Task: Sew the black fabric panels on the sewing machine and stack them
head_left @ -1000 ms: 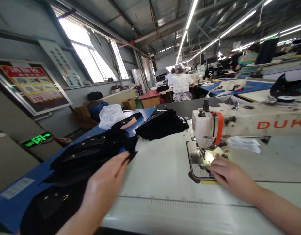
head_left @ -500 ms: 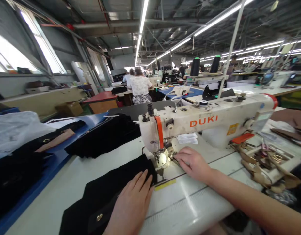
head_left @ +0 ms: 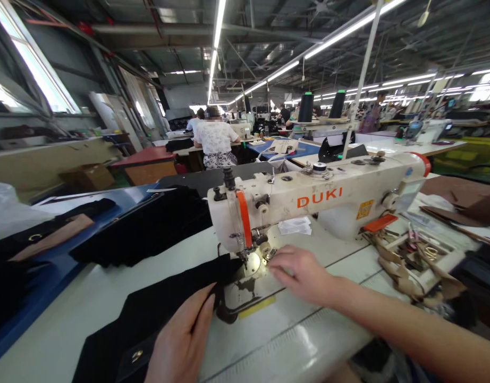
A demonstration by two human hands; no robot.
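My left hand (head_left: 185,335) grips the near edge of a black fabric piece (head_left: 149,303) on the white machine bed, its thumb and fingers closed on the cloth. A gold-coloured metal fitting (head_left: 137,355) sits on a patch of that piece. The fabric's far end reaches the presser foot (head_left: 245,258) of a white sewing machine (head_left: 285,199). My right hand (head_left: 303,274) is just right of the needle plate (head_left: 253,263), fingertips pinched beside a small metal attachment (head_left: 270,254). What those fingertips hold, if anything, is hidden.
More black fabric (head_left: 149,226) lies left of the machine. A tray (head_left: 440,266) with scissors and brown scraps stands at the right. White paper slips (head_left: 295,226) rest behind the needle. A person in a white top (head_left: 215,138) sits ahead, facing away.
My left hand has gone from lying flat on the black fabric to gripping its edge, which is now lifted and curled. My right hand stays by the attachment. The view has shifted slightly.
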